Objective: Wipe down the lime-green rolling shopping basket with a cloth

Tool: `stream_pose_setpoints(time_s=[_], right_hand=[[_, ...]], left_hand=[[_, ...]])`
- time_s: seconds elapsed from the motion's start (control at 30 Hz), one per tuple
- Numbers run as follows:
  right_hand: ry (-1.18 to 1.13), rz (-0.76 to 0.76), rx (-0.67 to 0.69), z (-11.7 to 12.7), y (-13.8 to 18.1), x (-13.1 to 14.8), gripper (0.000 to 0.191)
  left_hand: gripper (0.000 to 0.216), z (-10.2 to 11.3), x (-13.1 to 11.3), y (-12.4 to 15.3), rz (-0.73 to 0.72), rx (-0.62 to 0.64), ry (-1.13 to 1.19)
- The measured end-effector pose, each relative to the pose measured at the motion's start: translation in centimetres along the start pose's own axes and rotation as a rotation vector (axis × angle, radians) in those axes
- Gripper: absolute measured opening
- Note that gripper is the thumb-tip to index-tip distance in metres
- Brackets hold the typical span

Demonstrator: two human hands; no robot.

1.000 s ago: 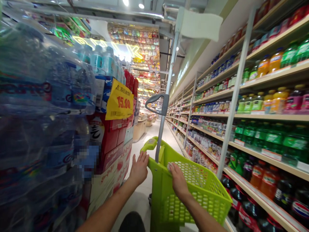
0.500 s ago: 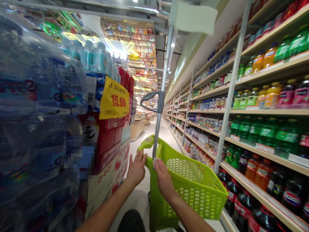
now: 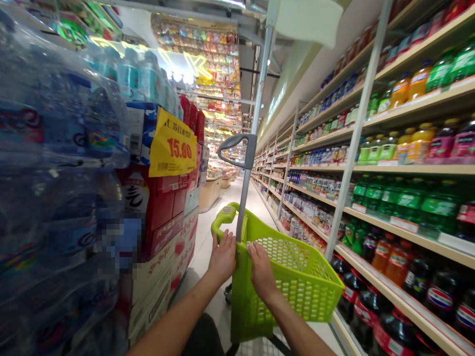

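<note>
A lime-green shopping cart with perforated basket sides stands in front of me. A grey pole with a grey loop handle and a pale flag rises from its near end. My left hand is on the cart's near edge, beside the green push handle, fingers over the edge and thumb apart. Just right of the pole, my right hand presses bent fingers on the basket rim. A small white piece, like a wipe, peeks out at its fingertips; most of it is hidden.
Tall shelves of drink bottles line the right side. Wrapped water bottles and stacked red cartons crowd the left, with a yellow price sign. A tiled aisle floor runs ahead. My dark-clothed knee shows below.
My left hand has slid right along the cart's edge, closer to the pole. My right hand has shifted right along the rim, away from the pole's base. The view has shifted slightly.
</note>
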State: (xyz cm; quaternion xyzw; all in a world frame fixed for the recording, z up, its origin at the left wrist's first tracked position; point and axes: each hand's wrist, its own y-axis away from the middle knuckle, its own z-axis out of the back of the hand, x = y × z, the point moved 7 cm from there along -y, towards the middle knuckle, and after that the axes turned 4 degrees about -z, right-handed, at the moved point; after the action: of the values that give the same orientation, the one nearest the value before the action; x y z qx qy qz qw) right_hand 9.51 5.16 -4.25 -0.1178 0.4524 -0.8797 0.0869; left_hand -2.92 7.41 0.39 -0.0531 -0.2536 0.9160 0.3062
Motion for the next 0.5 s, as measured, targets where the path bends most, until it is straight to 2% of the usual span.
stream_pose_setpoints(time_s=[0.07, 0.2, 0.27, 0.33, 0.4, 0.5], right_hand=[[0.041, -0.012, -0.017, 0.2, 0.8, -1.1, 0.055], [0.143, -0.117, -0.115, 2.3, 4.8, -8.2, 0.053], [0.161, -0.174, -0.150, 3.0, 5.9, -10.5, 0.052], [0.131, -0.182, -0.113, 2.5, 5.5, -9.7, 0.052], [0.070, -0.134, -0.037, 1.1, 4.1, -6.5, 0.052], [0.008, -0.042, -0.012, -0.3, 2.2, -1.4, 0.057]], left_hand=[[0.056, 0.1, 0.0, 0.0, 0.000, -0.003, 0.010], [0.057, -0.2, 0.4, 0.2, -0.037, -0.019, -0.001], [0.057, -0.4, 0.5, 0.2, -0.020, -0.030, -0.010], [0.058, -0.6, 0.5, 0.2, 0.009, -0.042, -0.019], [0.058, -0.6, 0.2, 0.1, 0.022, -0.043, -0.024], [0.056, -0.4, 0.1, 0.0, 0.003, -0.022, -0.008]])
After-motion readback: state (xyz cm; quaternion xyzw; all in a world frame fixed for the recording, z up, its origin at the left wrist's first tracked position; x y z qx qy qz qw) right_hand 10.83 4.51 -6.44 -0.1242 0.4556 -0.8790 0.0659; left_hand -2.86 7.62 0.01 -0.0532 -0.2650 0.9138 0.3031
